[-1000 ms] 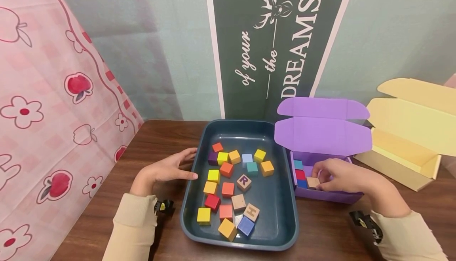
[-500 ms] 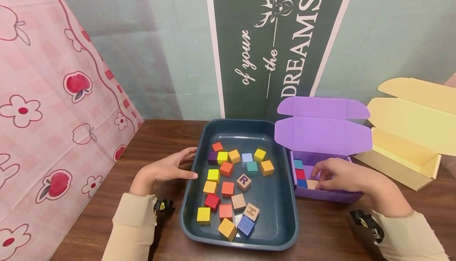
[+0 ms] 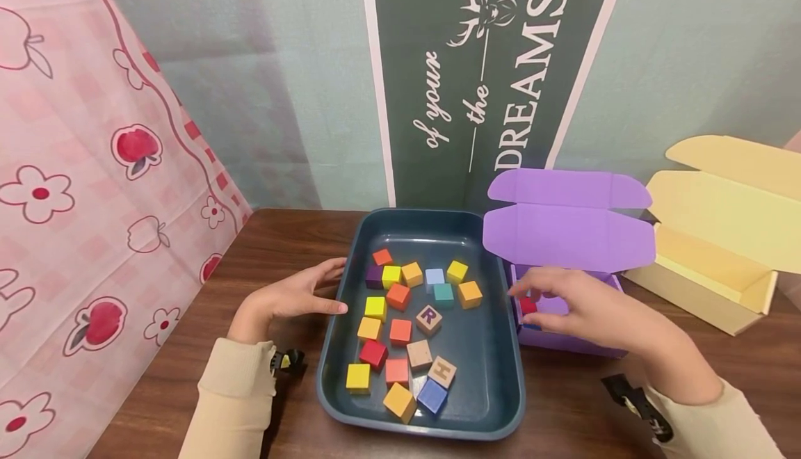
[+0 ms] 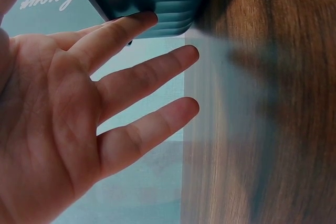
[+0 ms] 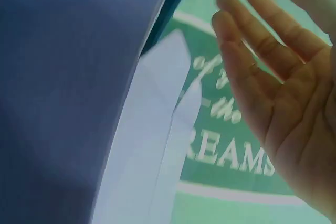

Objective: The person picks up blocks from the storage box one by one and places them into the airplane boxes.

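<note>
My left hand [image 3: 294, 300] rests at the left side of the dark blue tray [image 3: 513, 389], fingers spread; the left wrist view shows a fingertip touching the tray's outer wall. Many coloured cubes lie in the tray, among them a wooden cube with an R [image 3: 428, 320], one with an H [image 3: 441, 371] and a teal cube [image 3: 443, 295]. Above the purple box [image 3: 563, 342] is my right hand [image 3: 578, 302], its fingers loosely bent and holding nothing. Between its thumb and fingers a red cube [image 3: 528, 304] shows inside the box; the hand hides the rest.
The purple box's raised lid [image 3: 566, 236] stands behind it. An open yellow box [image 3: 701, 292] sits farther right. A pink printed cloth [image 3: 125, 236] hangs on the left, and a green printed cloth [image 3: 488, 97] covers the back. Brown wooden tabletop [image 3: 281, 236] lies under everything.
My right hand has let go of a plain wooden cube in the purple box, risen and shifted left toward the tray's right rim. My left hand stays in place.
</note>
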Demonstrator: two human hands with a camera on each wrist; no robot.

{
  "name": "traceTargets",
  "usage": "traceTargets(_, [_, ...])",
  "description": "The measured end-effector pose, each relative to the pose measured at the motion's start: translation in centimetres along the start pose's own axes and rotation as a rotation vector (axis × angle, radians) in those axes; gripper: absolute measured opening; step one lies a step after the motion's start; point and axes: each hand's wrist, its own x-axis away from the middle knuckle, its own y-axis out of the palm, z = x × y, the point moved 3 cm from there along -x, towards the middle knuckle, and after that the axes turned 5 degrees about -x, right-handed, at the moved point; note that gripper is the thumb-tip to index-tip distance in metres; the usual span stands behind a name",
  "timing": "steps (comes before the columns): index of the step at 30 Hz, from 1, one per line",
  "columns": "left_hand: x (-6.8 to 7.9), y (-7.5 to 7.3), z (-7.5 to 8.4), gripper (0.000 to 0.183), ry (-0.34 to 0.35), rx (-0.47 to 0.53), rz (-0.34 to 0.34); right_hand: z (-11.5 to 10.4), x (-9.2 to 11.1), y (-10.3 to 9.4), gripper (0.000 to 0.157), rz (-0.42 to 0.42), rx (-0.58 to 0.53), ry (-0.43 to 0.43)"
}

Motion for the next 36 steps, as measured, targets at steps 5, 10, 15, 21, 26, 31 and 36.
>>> traceTargets(5, [0.0, 0.1, 0.0, 0.091, -0.005, 0.007, 0.001, -1.9, -1.4, 1.6, 0.028, -0.082, -0.013, -0.06])
traceTargets(10, [0.0, 0.1, 0.0, 0.091, -0.004, 0.018, -0.005, -3.0, -2.6, 3.6, 0.027, -0.186, -0.017, -0.085])
traceTargets(15, [0.0, 0.1, 0.0, 0.091, -0.002, 0.016, -0.005, -3.5, -3.5, 5.6, 0.027, -0.283, -0.064, -0.092])
traceTargets(21, [0.1, 0.0, 0.1, 0.091, -0.005, 0.01, 0.003, -3.8, -4.1, 7.5, 0.03, -0.361, -0.101, -0.068])
traceTargets(26, [0.1, 0.1, 0.1, 0.091, -0.002, 0.009, 0.004, -3.9, -4.3, 8.4, 0.03, -0.4, -0.103, -0.014])
traceTargets(31, [0.1, 0.1, 0.0, 0.091, -0.002, 0.011, 0.004, -4.0, -4.5, 8.8, 0.03, -0.408, -0.051, -0.027])
traceTargets(36, [0.0, 0.0, 0.0, 0.091, 0.01, 0.009, -0.001, -4.0, -4.6, 9.0, 0.029, -0.413, -0.015, -0.024])
